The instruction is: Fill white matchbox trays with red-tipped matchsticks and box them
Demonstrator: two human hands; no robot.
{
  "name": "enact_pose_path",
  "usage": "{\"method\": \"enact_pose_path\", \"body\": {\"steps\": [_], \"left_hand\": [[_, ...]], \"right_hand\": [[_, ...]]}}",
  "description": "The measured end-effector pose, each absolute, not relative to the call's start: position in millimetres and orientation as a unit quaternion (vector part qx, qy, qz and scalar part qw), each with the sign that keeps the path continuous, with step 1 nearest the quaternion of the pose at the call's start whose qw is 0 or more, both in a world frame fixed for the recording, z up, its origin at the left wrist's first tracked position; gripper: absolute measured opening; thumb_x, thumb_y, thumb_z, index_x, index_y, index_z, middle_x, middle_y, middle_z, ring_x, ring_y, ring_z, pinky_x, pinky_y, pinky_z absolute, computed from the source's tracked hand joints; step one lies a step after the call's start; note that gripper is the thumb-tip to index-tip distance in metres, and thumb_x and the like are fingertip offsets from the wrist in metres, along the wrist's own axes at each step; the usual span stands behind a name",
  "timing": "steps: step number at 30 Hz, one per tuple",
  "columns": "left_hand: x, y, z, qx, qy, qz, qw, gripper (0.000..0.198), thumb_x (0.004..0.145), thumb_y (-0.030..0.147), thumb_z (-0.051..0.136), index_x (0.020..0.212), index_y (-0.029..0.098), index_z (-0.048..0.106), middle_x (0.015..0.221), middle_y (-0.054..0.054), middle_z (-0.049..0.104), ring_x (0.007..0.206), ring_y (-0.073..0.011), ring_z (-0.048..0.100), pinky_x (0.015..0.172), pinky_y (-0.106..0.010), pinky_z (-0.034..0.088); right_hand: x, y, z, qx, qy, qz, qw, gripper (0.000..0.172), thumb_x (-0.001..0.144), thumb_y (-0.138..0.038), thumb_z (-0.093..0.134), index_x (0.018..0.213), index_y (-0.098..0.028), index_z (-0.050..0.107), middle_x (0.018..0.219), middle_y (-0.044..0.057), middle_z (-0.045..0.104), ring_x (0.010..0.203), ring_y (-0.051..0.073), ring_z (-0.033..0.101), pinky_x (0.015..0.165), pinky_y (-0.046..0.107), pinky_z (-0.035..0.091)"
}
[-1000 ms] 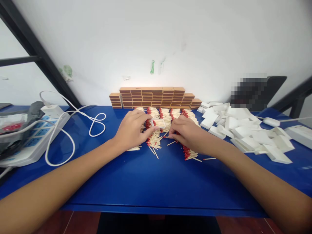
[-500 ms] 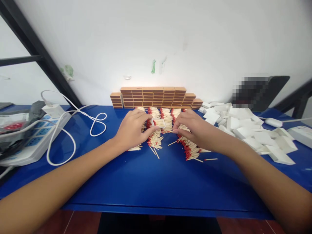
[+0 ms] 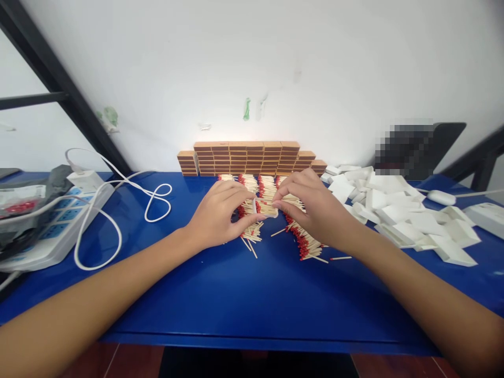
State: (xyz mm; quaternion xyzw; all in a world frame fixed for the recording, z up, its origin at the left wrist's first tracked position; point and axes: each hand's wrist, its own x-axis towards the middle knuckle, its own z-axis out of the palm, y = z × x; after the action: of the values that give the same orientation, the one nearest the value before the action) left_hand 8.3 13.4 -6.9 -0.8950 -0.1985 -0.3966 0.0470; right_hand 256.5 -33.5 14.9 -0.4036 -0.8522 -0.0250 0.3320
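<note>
My left hand [image 3: 222, 212] is closed on the left end of a small white matchbox tray [image 3: 271, 214], held just above the matches. Pale matches lie inside this tray. My right hand [image 3: 305, 205] is at the tray's right end, thumb and fingers pinched together. A thin match [image 3: 266, 202] seems to stick out from that pinch over the tray; the fingertips partly hide it. Below and around both hands lie rows of red-headed matches [image 3: 305, 242], partly covered by the hands.
Stacked brown matchboxes [image 3: 247, 157] stand along the wall behind the matches. To the right is a heap of empty white trays [image 3: 409, 210]. A power strip [image 3: 59, 226] and white cable [image 3: 118, 231] lie left on the blue table [image 3: 252, 294].
My left hand has moved slightly right with the tray. My right hand has come in from the matches on the right, and its fingertips are now at the tray's right end.
</note>
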Motion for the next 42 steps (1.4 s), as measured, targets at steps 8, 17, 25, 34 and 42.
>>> {"method": "enact_pose_path", "body": {"steps": [8, 17, 25, 34, 42], "left_hand": [[9.2, 11.5, -5.3, -0.890, -0.223, -0.395, 0.046, 0.039, 0.096, 0.055, 0.070, 0.109, 0.019, 0.073, 0.101, -0.008, 0.079, 0.103, -0.0258, 0.071, 0.096, -0.044, 0.054], [9.2, 12.1, -7.3, -0.890, -0.218, -0.397, 0.050, 0.038, 0.096, 0.053, 0.070, 0.110, 0.018, 0.072, 0.101, -0.008, 0.078, 0.103, -0.0252, 0.071, 0.096, -0.043, 0.054], [8.8, 13.3, -6.6, -0.889, -0.201, -0.407, 0.061, 0.037, 0.095, 0.051, 0.072, 0.112, 0.018, 0.070, 0.103, -0.008, 0.079, 0.104, -0.0251, 0.071, 0.096, -0.043, 0.054], [9.3, 10.1, -3.8, -0.895, -0.203, -0.396, 0.035, 0.038, 0.096, 0.054, 0.070, 0.111, 0.020, 0.071, 0.104, -0.009, 0.079, 0.104, -0.0258, 0.072, 0.098, -0.045, 0.054], [9.1, 12.4, -8.6, -0.899, -0.180, -0.397, 0.038, 0.038, 0.095, 0.052, 0.072, 0.112, 0.018, 0.069, 0.104, -0.008, 0.079, 0.105, -0.0257, 0.071, 0.097, -0.044, 0.054]], "right_hand": [[248.9, -42.3, 18.1, -0.397, -0.857, -0.015, 0.327, 0.011, 0.104, -0.027, 0.057, 0.095, -0.025, 0.062, 0.097, 0.008, 0.066, 0.094, 0.027, 0.051, 0.087, 0.045, 0.041], [248.9, -41.1, 15.3, -0.396, -0.860, -0.001, 0.323, 0.005, 0.103, -0.025, 0.061, 0.098, -0.023, 0.063, 0.097, 0.007, 0.066, 0.095, 0.026, 0.051, 0.087, 0.042, 0.041], [255.4, -37.5, 16.0, -0.400, -0.858, -0.007, 0.321, 0.013, 0.103, -0.028, 0.060, 0.091, -0.024, 0.062, 0.091, 0.006, 0.063, 0.090, 0.026, 0.050, 0.086, 0.042, 0.040], [253.2, -38.5, 17.1, -0.405, -0.848, -0.008, 0.340, 0.010, 0.102, -0.030, 0.062, 0.093, -0.026, 0.063, 0.092, 0.005, 0.066, 0.093, 0.026, 0.053, 0.085, 0.042, 0.041], [245.3, -46.4, 20.2, -0.333, -0.874, 0.012, 0.353, 0.029, 0.104, -0.018, 0.053, 0.114, -0.032, 0.076, 0.103, 0.008, 0.066, 0.098, 0.025, 0.055, 0.087, 0.045, 0.043]]}}
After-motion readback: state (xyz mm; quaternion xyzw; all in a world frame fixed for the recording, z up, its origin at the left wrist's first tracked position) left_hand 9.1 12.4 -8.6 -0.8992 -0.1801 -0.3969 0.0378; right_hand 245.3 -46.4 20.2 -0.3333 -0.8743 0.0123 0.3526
